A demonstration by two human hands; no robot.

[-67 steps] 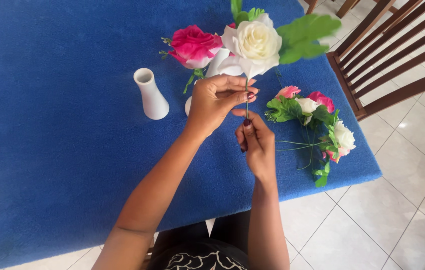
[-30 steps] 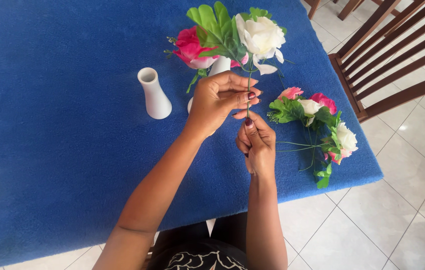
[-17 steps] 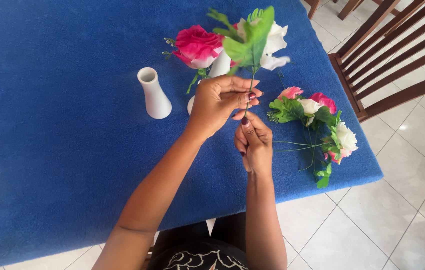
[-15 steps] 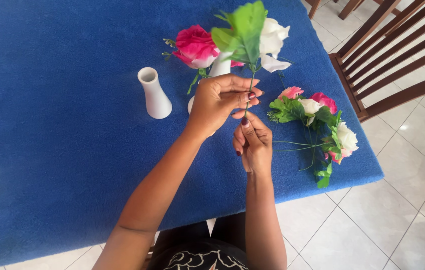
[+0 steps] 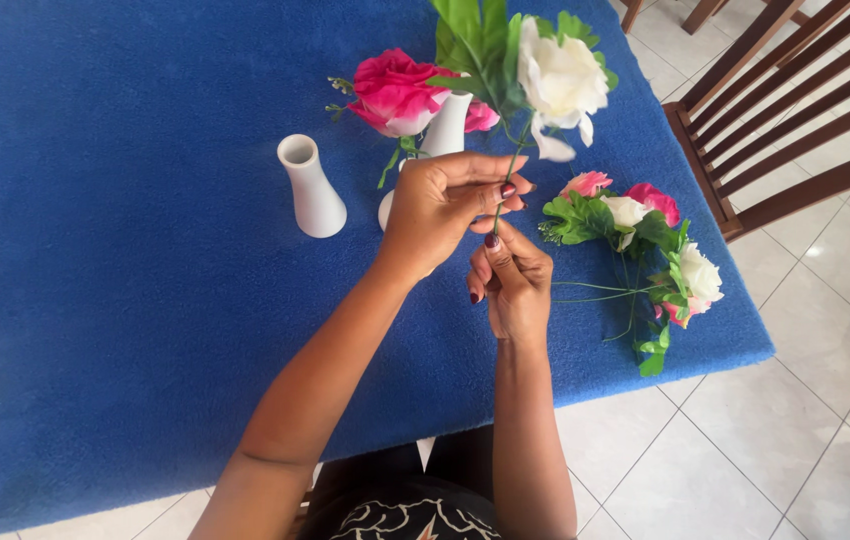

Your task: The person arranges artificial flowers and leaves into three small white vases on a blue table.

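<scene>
- A blue cloth (image 5: 95, 300) covers the table; one wooden chair (image 5: 785, 110) stands beside it.
- Two white vases (image 5: 311, 190): one empty, one holding a pink rose (image 5: 395, 92).
- Left hand (image 5: 440, 205) and right hand (image 5: 510, 285) both pinch one white rose's stem (image 5: 511, 170), held over the table.
- Loose flowers (image 5: 645, 240) lie nearby, perhaps five.

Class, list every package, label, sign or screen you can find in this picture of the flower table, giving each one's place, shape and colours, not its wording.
None in view: only plain, unmarked white vases, artificial flowers and a blue table cover.
</scene>
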